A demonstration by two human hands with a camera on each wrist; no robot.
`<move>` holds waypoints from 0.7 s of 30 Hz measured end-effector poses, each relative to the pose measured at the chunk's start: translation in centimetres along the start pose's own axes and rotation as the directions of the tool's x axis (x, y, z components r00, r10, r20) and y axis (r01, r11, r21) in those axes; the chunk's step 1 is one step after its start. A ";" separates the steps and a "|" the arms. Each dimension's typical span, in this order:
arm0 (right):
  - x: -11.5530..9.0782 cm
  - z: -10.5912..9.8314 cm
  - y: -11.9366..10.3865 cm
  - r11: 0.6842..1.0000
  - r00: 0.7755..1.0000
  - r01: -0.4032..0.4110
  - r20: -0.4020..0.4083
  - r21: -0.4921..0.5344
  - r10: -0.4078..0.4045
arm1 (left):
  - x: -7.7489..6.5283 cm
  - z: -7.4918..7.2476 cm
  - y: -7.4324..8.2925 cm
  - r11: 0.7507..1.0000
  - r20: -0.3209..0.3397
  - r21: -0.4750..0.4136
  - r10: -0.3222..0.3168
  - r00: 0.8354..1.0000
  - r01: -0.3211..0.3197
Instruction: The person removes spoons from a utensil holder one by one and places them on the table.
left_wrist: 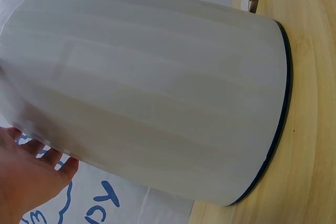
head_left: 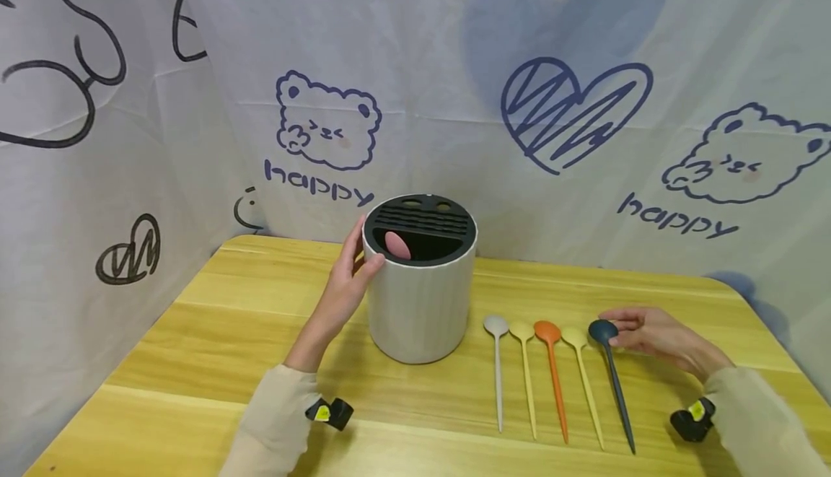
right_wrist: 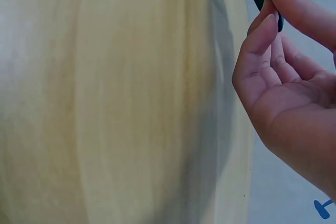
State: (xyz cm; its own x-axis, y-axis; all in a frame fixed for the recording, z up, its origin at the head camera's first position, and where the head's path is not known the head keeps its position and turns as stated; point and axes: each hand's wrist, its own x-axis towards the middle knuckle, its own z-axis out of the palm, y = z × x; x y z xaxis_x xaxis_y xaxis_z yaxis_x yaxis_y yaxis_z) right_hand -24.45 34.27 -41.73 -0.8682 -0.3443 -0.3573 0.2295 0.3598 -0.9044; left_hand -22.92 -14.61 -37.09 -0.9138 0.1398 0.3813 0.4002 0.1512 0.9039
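A light grey ribbed utensil holder with a black slotted top stands upright at the table's back middle. My left hand holds its left side, thumb at the rim; in the left wrist view its fingertips touch the wall. A pink spoon stands in the wide front opening. To the right lie a grey spoon, a pale yellow spoon, an orange spoon, another yellow spoon and a dark blue spoon. My right hand pinches the blue spoon's bowl between thumb and fingers.
The wooden table ends at a white curtain printed with bears and hearts, which hangs behind and on the left. Slots and round holes fill the back part of the holder's top.
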 end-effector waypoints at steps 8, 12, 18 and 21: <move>0.1 -0.3 1.0 1.000 1.000 -0.005 0.006 0.018 0.005 | -0.1 0.1 -0.1 1.000 -0.008 0.004 0.003 1.000 -0.003; 0.3 -0.3 1.2 1.000 1.000 -0.003 0.011 0.018 0.003 | -0.1 0.1 -0.1 1.000 -0.009 0.004 -0.001 1.000 0.001; 0.4 -0.2 1.3 0.999 1.000 0.004 -0.004 -0.033 -0.004 | -0.1 0.2 0.0 1.000 -0.008 0.002 -0.003 1.000 0.003; 0.5 -0.1 1.3 0.998 1.000 0.007 -0.008 -0.055 -0.007 | -0.2 0.1 0.0 1.000 -0.007 0.003 -0.003 1.000 0.003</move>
State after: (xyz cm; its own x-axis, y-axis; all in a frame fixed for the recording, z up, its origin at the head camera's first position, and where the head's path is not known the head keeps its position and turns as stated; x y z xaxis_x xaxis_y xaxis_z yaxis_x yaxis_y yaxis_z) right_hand -24.59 34.69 -43.05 -0.8734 -0.3397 -0.3489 0.1992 0.4045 -0.8926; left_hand -22.78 -14.48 -37.19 -0.9156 0.1327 0.3796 0.3974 0.1546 0.9045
